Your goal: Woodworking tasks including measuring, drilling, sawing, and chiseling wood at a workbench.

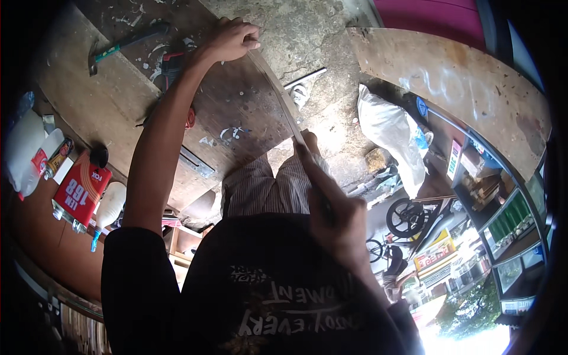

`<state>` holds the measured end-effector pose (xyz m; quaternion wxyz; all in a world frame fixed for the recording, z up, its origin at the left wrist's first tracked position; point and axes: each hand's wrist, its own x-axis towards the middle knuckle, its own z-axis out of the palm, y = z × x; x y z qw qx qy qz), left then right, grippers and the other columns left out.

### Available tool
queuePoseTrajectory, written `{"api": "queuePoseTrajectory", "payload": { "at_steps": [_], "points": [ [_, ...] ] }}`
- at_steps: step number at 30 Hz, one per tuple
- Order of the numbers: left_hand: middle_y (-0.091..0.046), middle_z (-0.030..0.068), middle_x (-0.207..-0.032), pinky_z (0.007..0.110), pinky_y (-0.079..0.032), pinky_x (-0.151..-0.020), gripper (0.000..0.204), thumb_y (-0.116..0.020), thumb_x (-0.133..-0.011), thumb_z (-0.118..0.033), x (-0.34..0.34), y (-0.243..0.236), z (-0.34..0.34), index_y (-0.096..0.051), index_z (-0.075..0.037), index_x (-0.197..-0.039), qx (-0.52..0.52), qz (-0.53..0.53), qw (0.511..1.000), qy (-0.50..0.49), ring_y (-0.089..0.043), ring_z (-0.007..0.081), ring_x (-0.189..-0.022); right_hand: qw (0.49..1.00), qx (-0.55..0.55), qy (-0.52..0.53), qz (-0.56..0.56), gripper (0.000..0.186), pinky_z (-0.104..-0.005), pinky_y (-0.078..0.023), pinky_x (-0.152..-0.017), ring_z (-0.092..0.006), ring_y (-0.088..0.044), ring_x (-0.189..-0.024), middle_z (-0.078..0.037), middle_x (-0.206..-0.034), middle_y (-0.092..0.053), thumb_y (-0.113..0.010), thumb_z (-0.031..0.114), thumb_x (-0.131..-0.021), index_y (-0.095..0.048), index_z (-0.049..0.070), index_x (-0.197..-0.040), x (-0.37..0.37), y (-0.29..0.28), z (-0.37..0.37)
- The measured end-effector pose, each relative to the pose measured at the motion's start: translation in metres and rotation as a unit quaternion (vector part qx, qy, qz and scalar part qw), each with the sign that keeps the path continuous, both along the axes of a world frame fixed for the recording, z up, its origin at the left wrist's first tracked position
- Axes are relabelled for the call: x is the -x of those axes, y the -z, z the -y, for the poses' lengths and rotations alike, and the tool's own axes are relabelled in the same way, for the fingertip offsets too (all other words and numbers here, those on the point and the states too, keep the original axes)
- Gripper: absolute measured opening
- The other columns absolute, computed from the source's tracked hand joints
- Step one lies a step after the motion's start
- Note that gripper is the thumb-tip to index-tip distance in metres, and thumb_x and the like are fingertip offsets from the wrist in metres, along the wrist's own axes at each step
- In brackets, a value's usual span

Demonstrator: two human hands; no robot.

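Note:
My left hand [232, 41] is closed at the far edge of a worn wooden board [236, 94], on the end of a thin wooden strip [275, 86]. The strip lies along the board's right edge and runs down toward my legs. My right hand [343, 222] is closed near my right side, round a dark grip. From it a long, flat brownish tool [316, 171] reaches up to the strip's near end. Motion blurs the tool and the hand, so its exact kind cannot be told.
A hammer [124, 47] lies on the boards at far left, with a metal ruler-like piece [197, 161] nearer. At left stand a red can [83, 186] and bottles. Right are a white sack [387, 127], a wooden panel [455, 83] and, farther off, a motorcycle [408, 216].

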<state>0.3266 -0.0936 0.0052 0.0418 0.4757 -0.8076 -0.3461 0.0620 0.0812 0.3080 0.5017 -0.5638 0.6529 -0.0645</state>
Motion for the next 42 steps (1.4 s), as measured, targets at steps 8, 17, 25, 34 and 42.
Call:
{"api": "queuePoseTrajectory", "payload": {
  "at_steps": [8,17,25,34,42],
  "points": [
    [-0.068,0.0027,-0.092,0.041,-0.041,-0.093,0.019,-0.07,-0.095,-0.029,0.007,0.01,0.003,-0.066,-0.011,-0.094,0.048,-0.02,0.999,0.007,-0.063,0.0255,-0.095,0.993,0.106,-0.04,0.024,0.045,-0.0381,-0.053,-0.056,-0.0379,-0.069,-0.063,-0.026,-0.093,-0.072,-0.063,0.0,-0.093,-0.065,0.012,-0.137,-0.025,0.144,0.051],
    [-0.067,0.0051,-0.085,0.042,-0.048,-0.084,0.021,-0.074,-0.091,-0.029,-0.001,0.002,0.007,-0.066,-0.01,-0.091,-0.005,-0.022,1.0,-0.005,-0.066,0.0274,-0.082,0.998,-0.045,-0.031,0.012,0.054,-0.0244,-0.051,-0.058,-0.0077,-0.066,-0.066,-0.017,-0.139,-0.065,-0.057,-0.012,-0.091,-0.062,0.004,-0.142,0.036,-0.041,-0.026],
    [-0.061,0.0125,-0.083,0.042,-0.046,-0.077,0.027,-0.068,-0.092,-0.029,0.01,0.002,0.007,-0.063,-0.003,-0.087,-0.036,-0.089,0.995,-0.032,-0.059,0.0296,-0.081,0.994,0.09,-0.014,0.062,0.044,-0.0261,-0.049,-0.058,-0.0048,-0.058,-0.064,-0.008,-0.084,-0.076,-0.063,0.001,-0.095,-0.067,0.013,-0.138,-0.011,0.124,0.029],
    [-0.068,0.0133,-0.088,0.046,-0.048,-0.084,0.023,-0.07,-0.087,-0.03,0.014,0.006,0.008,-0.072,-0.008,-0.089,-0.006,-0.019,0.999,-0.039,-0.065,0.0312,-0.093,0.986,0.155,-0.046,0.043,0.043,-0.0277,-0.055,-0.062,-0.0115,-0.074,-0.072,-0.016,-0.107,-0.078,-0.06,-0.007,-0.092,-0.067,0.001,-0.134,0.035,0.055,-0.019],
    [-0.065,0.0163,-0.082,0.048,-0.047,-0.076,0.027,-0.068,-0.087,-0.031,0.005,0.024,0.005,-0.068,-0.004,-0.084,0.04,-0.002,0.999,-0.011,-0.063,0.0321,-0.08,0.989,0.107,-0.098,0.004,0.046,-0.027,-0.056,-0.062,-0.0149,-0.078,-0.083,-0.015,-0.128,-0.072,-0.058,-0.004,-0.095,-0.063,0.003,-0.14,0.023,0.04,-0.029]
  ]
}}
